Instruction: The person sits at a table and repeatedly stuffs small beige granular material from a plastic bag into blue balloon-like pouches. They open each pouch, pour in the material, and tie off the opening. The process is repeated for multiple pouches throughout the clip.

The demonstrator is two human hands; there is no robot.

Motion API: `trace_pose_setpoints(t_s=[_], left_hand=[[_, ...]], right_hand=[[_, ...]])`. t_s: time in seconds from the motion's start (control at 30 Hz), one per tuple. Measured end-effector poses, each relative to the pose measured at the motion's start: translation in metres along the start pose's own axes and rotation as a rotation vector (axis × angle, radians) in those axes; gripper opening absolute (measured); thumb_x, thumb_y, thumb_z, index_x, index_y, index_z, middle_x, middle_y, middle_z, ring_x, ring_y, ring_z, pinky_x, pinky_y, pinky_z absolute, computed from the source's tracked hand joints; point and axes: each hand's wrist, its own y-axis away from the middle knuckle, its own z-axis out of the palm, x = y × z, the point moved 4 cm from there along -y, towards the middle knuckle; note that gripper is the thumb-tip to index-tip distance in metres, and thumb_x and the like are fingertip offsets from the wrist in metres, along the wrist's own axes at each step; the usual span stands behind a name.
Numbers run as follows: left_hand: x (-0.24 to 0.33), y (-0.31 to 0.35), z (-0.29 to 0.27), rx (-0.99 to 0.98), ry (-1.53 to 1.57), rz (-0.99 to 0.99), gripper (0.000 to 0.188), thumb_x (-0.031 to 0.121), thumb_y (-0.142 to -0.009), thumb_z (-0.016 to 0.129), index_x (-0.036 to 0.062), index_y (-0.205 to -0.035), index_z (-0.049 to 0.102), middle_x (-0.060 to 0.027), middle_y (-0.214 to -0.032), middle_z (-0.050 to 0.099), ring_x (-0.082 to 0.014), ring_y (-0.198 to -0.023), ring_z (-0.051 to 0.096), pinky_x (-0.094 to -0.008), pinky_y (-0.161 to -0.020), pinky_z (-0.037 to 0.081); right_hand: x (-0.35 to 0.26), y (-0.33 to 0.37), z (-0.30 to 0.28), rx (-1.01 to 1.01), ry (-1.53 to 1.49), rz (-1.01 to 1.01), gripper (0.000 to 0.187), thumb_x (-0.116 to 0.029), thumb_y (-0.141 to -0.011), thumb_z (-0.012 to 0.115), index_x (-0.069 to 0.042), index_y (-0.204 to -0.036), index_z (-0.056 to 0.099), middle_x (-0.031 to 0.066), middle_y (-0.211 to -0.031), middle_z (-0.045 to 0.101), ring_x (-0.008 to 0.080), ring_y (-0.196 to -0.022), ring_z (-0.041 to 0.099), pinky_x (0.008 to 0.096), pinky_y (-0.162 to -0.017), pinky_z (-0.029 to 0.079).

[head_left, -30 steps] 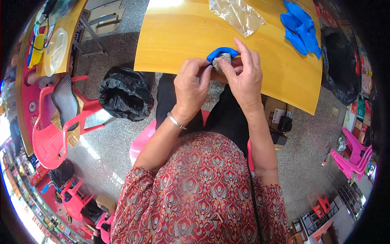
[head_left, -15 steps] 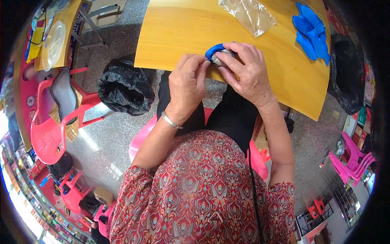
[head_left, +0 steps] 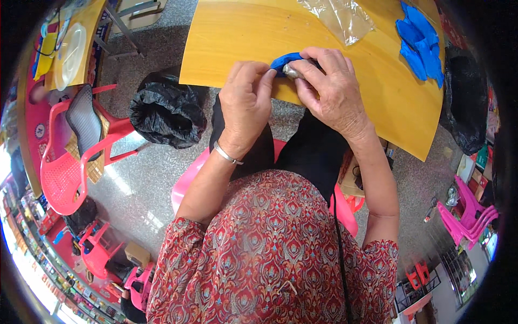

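Over the near edge of the yellow table, both hands work on a small piece of blue fabric or similar soft sheet. My left hand, with a silver bangle on its wrist, pinches the left end of this piece between thumb and fingertips. In my right hand, bent fingers grip a shiny silvery-grey lump lying against the blue piece. What the lump is cannot be made out, as the fingers cover much of it.
A clear plastic bag lies at the far side of the table. More blue pieces are spread at its right. Black bin bags stand on the left and right. A pink chair is farther left.
The right hand has shifted slightly right and up, and the blue piece looks more stretched out sideways. The table scene has slid a little to the right in view.
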Motion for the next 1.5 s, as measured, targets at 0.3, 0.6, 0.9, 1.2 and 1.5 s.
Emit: trace_pose_setpoints(t_s=[0.3, 0.6, 0.9, 1.2, 1.5], left_hand=[[0.002, -0.008, 0.001, -0.043, -0.055, 0.062, 0.010, 0.004, -0.081, 0.070, 0.0010, -0.089, 0.065, -0.0066, -0.083, 0.060, -0.0118, -0.058, 0.053, -0.0245, -0.055, 0.045], [-0.019, -0.008, 0.000, -0.056, 0.216, -0.292, 0.008, 0.006, -0.084, 0.070, -0.0005, -0.087, 0.065, 0.0012, -0.079, 0.063, -0.0028, -0.067, 0.055, -0.0187, -0.059, 0.045], [-0.022, -0.007, 0.001, -0.029, 0.271, -0.358, 0.009, 0.007, -0.085, 0.070, -0.0011, -0.089, 0.066, 0.0009, -0.079, 0.064, -0.0026, -0.068, 0.056, -0.0171, -0.061, 0.046], [-0.024, -0.007, 0.003, -0.002, 0.281, -0.336, 0.007, 0.005, -0.085, 0.069, -0.0002, -0.086, 0.065, 0.0030, -0.076, 0.062, -0.0018, -0.066, 0.054, -0.0169, -0.058, 0.044], [-0.005, -0.002, 0.006, -0.073, 0.299, -0.084, 0.016, -0.002, -0.084, 0.066, 0.0003, -0.100, 0.062, -0.0024, -0.095, 0.057, -0.0048, -0.071, 0.054, -0.0189, -0.062, 0.046]], right_hand=[[-0.005, 0.002, 0.003, -0.005, 0.084, -0.123, 0.036, -0.019, -0.071, 0.072, -0.018, -0.106, 0.065, 0.0055, -0.107, 0.058, 0.0242, -0.097, 0.057, 0.0388, -0.081, 0.041], [0.000, -0.005, 0.007, -0.014, -0.009, -0.105, 0.031, -0.019, -0.071, 0.075, -0.015, -0.100, 0.065, 0.0052, -0.104, 0.059, 0.0245, -0.094, 0.058, 0.0375, -0.078, 0.043], [0.002, -0.012, 0.008, 0.050, -0.131, -0.093, 0.021, -0.008, -0.072, 0.072, -0.008, -0.092, 0.066, 0.0084, -0.094, 0.059, 0.0273, -0.086, 0.058, 0.0375, -0.076, 0.049], [0.003, -0.017, 0.007, -0.007, -0.120, -0.110, 0.021, -0.005, -0.070, 0.070, -0.006, -0.091, 0.065, 0.0089, -0.093, 0.058, 0.0277, -0.086, 0.058, 0.0375, -0.076, 0.049], [0.008, -0.011, 0.005, -0.022, -0.205, 0.032, 0.025, -0.006, -0.074, 0.070, -0.006, -0.100, 0.069, 0.0088, -0.093, 0.059, 0.0270, -0.085, 0.059, 0.0356, -0.075, 0.049]])
